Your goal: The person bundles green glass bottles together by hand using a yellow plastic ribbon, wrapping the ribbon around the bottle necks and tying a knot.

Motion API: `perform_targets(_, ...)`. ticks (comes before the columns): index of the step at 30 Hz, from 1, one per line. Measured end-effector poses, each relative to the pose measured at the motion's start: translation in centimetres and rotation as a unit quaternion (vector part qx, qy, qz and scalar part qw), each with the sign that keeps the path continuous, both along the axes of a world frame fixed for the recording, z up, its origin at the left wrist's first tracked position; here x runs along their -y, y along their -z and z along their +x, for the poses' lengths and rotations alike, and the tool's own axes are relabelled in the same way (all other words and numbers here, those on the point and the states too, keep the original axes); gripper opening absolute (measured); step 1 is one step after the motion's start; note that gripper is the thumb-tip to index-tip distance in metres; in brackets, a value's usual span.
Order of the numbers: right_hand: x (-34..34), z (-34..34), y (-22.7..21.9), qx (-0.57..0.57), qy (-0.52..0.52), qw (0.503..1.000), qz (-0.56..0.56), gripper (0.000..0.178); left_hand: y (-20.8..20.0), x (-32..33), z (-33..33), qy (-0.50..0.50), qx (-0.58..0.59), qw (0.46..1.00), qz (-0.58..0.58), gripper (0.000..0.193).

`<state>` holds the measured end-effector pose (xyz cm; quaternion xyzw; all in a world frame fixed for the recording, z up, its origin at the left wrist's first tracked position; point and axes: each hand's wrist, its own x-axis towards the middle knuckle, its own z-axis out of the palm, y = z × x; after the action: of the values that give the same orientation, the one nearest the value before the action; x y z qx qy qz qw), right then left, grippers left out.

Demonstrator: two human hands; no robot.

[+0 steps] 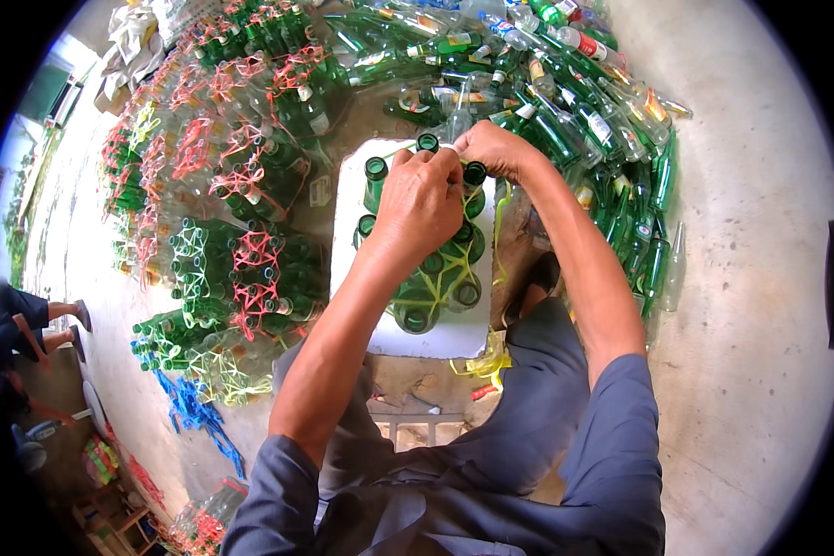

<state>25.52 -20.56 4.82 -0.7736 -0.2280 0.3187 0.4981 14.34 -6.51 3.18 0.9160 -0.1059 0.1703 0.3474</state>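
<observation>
A cluster of green glass bottles (415, 318) stands upright on a white board (352, 153) between my knees. Yellow-green plastic strap (440, 287) is woven around the necks of the nearer bottles. My left hand (420, 199) is closed over the far part of the cluster, and its fingertips, pressed together among the necks, are hidden. Just beyond the cluster's far right corner, my right hand (496, 150) is closed on the strap. A loose length hangs down the board's right side from near that hand.
Strapped bottle bundles (250, 264) crowd the left. Loose bottles (565, 120) lie heaped at the far right. Yellow strap (491, 361) lies by the board's near right corner, blue strap (195, 408) on the floor at left. Another person's legs (60, 324) show at far left.
</observation>
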Motion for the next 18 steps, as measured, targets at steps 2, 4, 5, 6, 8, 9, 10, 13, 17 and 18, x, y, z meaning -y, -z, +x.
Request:
perform_targets(2, 0.4, -0.4, -0.3, 0.009, 0.005, 0.999, 0.031, 0.018, -0.2, 0.2, -0.4, -0.015, 0.014, 1.000, 0.012, 0.011)
perform_targets(4, 0.7, -0.8, -0.6, 0.013, 0.012, 0.999, 0.048, 0.017, -0.6, 0.4, -1.0, -0.034, 0.028, 0.999, 0.020, 0.012)
perform_targets(5, 0.8, -1.0, -0.8, 0.013, 0.017, 0.999, 0.050, 0.017, -0.9, 0.5, -1.4, -0.047, 0.034, 0.998, 0.022, 0.013)
perform_targets(6, 0.8, -1.1, -1.0, 0.010, 0.023, 0.998, 0.054, 0.016, -1.2, 0.6, -1.7, -0.059, 0.040, 0.997, 0.024, 0.013)
perform_targets(8, 1.1, -1.5, -1.0, -0.001, 0.041, 0.997, 0.062, 0.015, -1.9, 1.0, -2.7, -0.087, 0.074, 0.992, 0.043, 0.013)
perform_targets(9, 1.2, -1.3, -0.2, -0.014, 0.052, 0.997, 0.053, 0.014, -2.2, 1.1, -3.0, -0.102, 0.091, 0.989, 0.052, 0.013)
perform_targets(10, 1.2, -1.1, 0.5, -0.028, 0.060, 0.997, 0.045, 0.014, -2.2, 1.0, -3.3, -0.099, 0.081, 0.991, 0.042, 0.012)
perform_targets(13, 1.6, 0.3, 4.1, -0.075, 0.088, 0.993, 0.009, 0.015, -2.3, 0.9, -3.7, -0.090, 0.046, 0.995, 0.008, 0.009)
perform_targets(17, 1.8, 0.2, 4.8, -0.117, 0.116, 0.985, 0.050, 0.019, -2.5, 1.4, -4.0, -0.100, -0.006, 0.995, -0.016, 0.009)
perform_targets(18, 1.9, 0.3, 5.0, -0.129, 0.125, 0.982, 0.059, 0.019, -2.5, 1.5, -4.2, -0.107, -0.018, 0.994, -0.016, 0.009)
